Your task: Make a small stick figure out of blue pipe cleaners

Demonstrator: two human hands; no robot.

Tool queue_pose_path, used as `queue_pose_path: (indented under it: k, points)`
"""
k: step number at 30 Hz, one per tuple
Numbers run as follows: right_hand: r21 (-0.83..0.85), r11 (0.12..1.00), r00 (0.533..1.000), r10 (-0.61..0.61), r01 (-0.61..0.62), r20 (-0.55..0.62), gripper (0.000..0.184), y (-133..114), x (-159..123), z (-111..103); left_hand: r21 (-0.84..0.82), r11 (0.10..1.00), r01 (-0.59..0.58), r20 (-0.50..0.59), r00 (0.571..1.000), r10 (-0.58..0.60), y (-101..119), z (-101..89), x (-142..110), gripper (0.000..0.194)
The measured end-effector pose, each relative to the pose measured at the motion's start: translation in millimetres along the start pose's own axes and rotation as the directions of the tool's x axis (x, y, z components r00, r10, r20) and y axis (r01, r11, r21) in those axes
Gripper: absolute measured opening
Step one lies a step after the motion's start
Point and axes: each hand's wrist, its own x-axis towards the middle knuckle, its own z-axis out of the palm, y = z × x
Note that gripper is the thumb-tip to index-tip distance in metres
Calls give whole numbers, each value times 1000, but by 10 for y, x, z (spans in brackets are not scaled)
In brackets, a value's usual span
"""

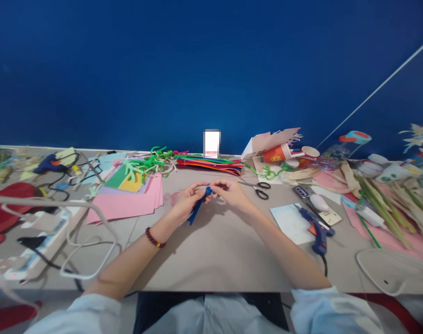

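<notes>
A small bundle of blue pipe cleaners (196, 211) is gripped in my left hand (189, 200), with the loose ends pointing down toward me. At its top the blue stems form a bent or twisted knot. My right hand (232, 192) pinches at this knot from the right side, thumb and forefinger pressed together; the exact contact is partly hidden by the fingers. Both hands are raised over the middle of the table. Behind them lies a stack of multicoloured pipe cleaners (209, 166). Black-handled scissors (262, 190) rest just right of my right hand.
Pink sheets (123, 206) and green pipe-cleaner shapes (156, 160) lie left of centre. A white power strip (46, 253) with looping cables is near the left. To the right are a blue glue gun (319, 229), a phone (304, 195), paper cups (277, 153) and corn husks (388, 208).
</notes>
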Motion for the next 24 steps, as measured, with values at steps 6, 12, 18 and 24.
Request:
queue_pose_path:
  k: [6, 12, 18, 24]
  points:
    - [-16, 993, 993, -117, 118, 26, 19, 6, -8, -27, -70, 998, 10, -31, 999, -12, 46, 31, -11, 38]
    - [-90, 953, 957, -286, 289, 36, 15, 31, -5, -24, -136, 990, 23, -19, 999, -26, 50, 34, -26, 33]
    - [-187, 893, 906, -423, 410, -33, 11, 67, -3, 21, -120, 990, 76, 52, 996, -70, 83, 38, -51, 26]
    - [-219, 879, 885, -454, 425, -103, 12, 123, 1, 73, -49, 998, 32, -6, 999, -32, 102, 52, -48, 23]
